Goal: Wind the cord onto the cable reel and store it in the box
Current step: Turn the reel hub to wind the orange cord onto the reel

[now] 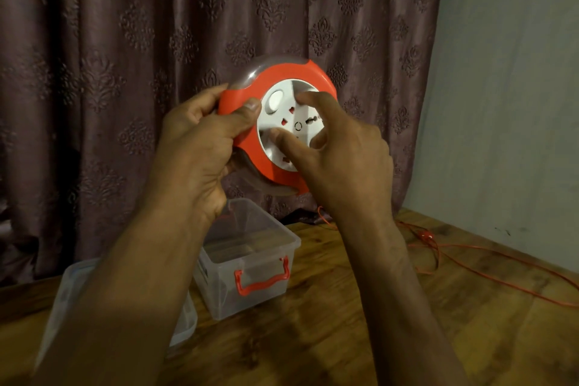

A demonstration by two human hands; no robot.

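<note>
L hand point(200, 141) grip curled tight round reel point(282, 122) rim; R hand point(341, 153) thumb + forefinger pressed on white hub, grip half-spread.

Head-worn view, facing forward and down, close over wooden table point(360, 323)

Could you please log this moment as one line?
left hand grips cable reel | right hand on hub | cord on table | box open

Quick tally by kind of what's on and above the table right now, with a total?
Cable reel, held up by left hand, right hand on its face: 1
Red cord: 1
Clear box: 1
Clear lid: 1
Total: 4
</note>
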